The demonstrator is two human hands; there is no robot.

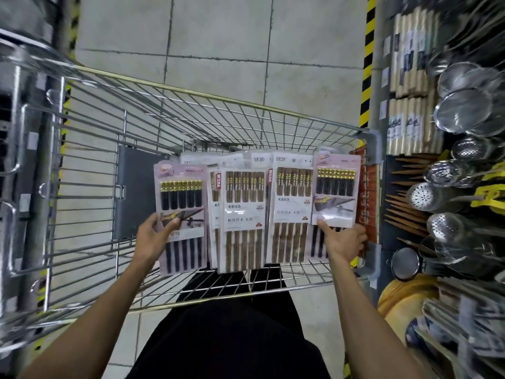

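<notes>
Several packs of chopsticks lie side by side across the near end of a wire shopping cart (191, 94). A pink pack of black chopsticks (180, 192) is at the left, and my left hand (154, 236) grips its lower left edge, thumb on its front. Two white packs of brown wooden chopsticks (243, 214) (292, 203) fill the middle, with more packs under them. At the right is a second pink pack of black chopsticks (336, 192). My right hand (344, 242) holds its lower edge, thumb on the label.
A shop shelf on the right carries steel strainers (461, 110), slotted ladles (442, 225), wooden sticks (404, 212) and boxed goods (410, 77). A metal rack (21, 160) stands at the left. Yellow-black tape (367, 64) edges the tiled floor (218, 36). My dark trousers (232, 337) are below.
</notes>
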